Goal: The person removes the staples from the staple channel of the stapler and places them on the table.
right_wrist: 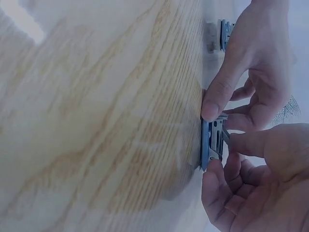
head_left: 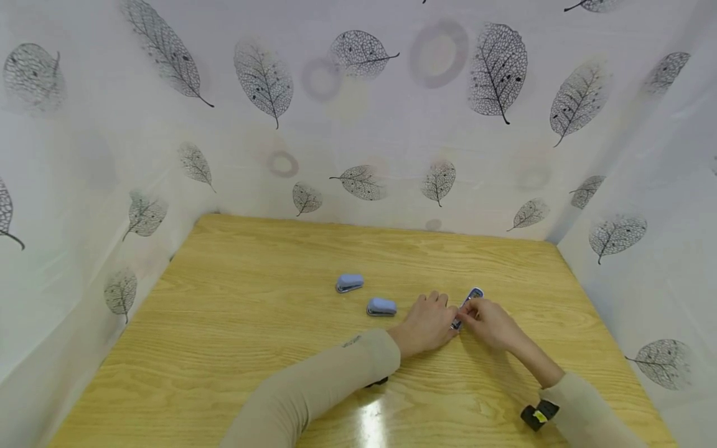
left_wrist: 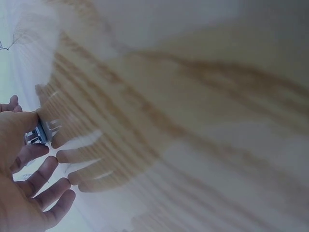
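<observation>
An opened stapler [head_left: 475, 292] with a blue body lies on the table between both hands, its metal inside facing up. My left hand [head_left: 428, 323] holds the stapler's near end between thumb and index finger, the other fingers spread loosely. From the right, my right hand [head_left: 493, 323] reaches over the stapler's middle. In the right wrist view, its thumb and a finger pinch a small thin grey piece [right_wrist: 226, 137] at the stapler's metal channel [right_wrist: 216, 137]; I cannot tell whether this is a staple strip or part of the stapler.
Two closed light-blue staplers, one farther back [head_left: 350, 282] and one nearer [head_left: 381, 307], sit left of the hands on the wood-grain table [head_left: 252, 298]. A pale leaf-patterned curtain [head_left: 358, 124] borders the table's back and sides.
</observation>
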The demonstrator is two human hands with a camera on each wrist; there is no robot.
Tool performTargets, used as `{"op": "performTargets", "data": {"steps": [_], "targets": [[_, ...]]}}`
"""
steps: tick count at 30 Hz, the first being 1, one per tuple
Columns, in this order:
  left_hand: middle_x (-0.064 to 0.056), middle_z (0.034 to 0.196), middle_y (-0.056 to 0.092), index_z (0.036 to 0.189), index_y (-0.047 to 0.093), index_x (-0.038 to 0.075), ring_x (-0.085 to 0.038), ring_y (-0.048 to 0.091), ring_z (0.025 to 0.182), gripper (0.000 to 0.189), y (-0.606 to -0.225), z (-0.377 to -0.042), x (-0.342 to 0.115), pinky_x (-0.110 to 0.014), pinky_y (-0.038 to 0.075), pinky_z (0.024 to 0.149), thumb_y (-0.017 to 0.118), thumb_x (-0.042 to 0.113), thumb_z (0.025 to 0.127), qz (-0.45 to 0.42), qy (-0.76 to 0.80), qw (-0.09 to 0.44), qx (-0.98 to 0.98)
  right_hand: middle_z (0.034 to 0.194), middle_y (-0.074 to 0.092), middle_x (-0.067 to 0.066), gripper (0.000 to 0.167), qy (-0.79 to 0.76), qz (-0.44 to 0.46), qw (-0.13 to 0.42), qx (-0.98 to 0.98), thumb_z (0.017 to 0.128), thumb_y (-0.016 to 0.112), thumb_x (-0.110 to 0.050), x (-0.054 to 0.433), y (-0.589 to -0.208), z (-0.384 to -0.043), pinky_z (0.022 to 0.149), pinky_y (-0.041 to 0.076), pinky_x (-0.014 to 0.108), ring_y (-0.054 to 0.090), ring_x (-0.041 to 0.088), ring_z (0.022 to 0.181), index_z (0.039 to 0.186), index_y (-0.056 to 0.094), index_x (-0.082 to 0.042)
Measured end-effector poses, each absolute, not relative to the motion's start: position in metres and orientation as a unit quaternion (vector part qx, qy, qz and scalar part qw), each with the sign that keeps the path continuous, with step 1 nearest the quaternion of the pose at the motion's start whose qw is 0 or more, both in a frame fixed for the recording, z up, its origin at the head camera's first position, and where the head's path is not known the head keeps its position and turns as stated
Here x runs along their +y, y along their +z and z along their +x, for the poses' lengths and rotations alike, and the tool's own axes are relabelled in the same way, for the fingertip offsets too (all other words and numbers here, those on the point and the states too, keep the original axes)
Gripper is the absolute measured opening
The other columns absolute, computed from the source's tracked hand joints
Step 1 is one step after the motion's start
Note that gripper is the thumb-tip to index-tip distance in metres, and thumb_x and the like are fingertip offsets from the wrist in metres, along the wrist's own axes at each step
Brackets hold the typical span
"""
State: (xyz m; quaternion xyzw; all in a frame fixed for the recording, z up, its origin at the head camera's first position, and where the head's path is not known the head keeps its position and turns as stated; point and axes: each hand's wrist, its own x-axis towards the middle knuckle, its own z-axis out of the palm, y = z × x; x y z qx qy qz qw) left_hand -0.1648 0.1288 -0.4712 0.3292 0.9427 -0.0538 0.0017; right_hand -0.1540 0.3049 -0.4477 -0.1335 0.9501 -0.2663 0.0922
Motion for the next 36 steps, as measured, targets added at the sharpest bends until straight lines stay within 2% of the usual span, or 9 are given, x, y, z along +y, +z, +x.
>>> {"op": "performTargets", "data": {"steps": [6, 10, 20, 36], "targets": [[0.008, 0.125, 0.067, 0.139, 0.064, 0.035, -0.009, 0.061, 0.114, 0.048, -0.47, -0.166, 0.129, -0.029, 0.054, 0.095, 0.055, 0.064, 0.102, 0.331, -0.053, 0.005, 0.942, 0.091, 0.071, 0.007, 0.02, -0.266, -0.118, 0.078, 0.954, 0.108, 0.06, -0.019, 0.307, -0.441, -0.151, 0.064, 0.045, 0.025, 0.058, 0.011, 0.076, 0.104, 0.07, -0.003], [0.008, 0.125, 0.067, 0.137, 0.065, 0.034, -0.009, 0.061, 0.114, 0.048, -0.47, -0.166, 0.128, -0.028, 0.053, 0.095, 0.055, 0.065, 0.102, 0.33, -0.055, 0.004, 0.942, 0.094, 0.071, 0.007, 0.018, -0.274, -0.105, 0.075, 0.953, 0.108, 0.06, -0.019, 0.311, -0.437, -0.147, 0.064, 0.045, 0.024, 0.058, 0.012, 0.077, 0.105, 0.069, -0.003], [0.009, 0.123, 0.067, 0.129, 0.067, 0.033, -0.008, 0.06, 0.11, 0.043, -0.47, -0.166, 0.13, -0.027, 0.052, 0.091, 0.057, 0.064, 0.101, 0.325, -0.045, 0.008, 0.945, 0.092, 0.07, 0.008, 0.021, -0.3, -0.077, 0.096, 0.946, 0.107, 0.062, -0.019, 0.328, -0.431, -0.131, 0.062, 0.046, 0.024, 0.054, 0.007, 0.071, 0.105, 0.069, 0.0], [0.009, 0.12, 0.067, 0.124, 0.068, 0.032, -0.008, 0.059, 0.108, 0.038, -0.467, -0.165, 0.13, -0.027, 0.051, 0.089, 0.058, 0.062, 0.102, 0.326, -0.04, 0.013, 0.945, 0.086, 0.063, 0.001, 0.015, -0.316, -0.083, 0.134, 0.936, 0.105, 0.063, -0.018, 0.336, -0.452, -0.113, 0.061, 0.04, 0.022, 0.047, 0.003, 0.069, 0.103, 0.067, -0.004]]}}
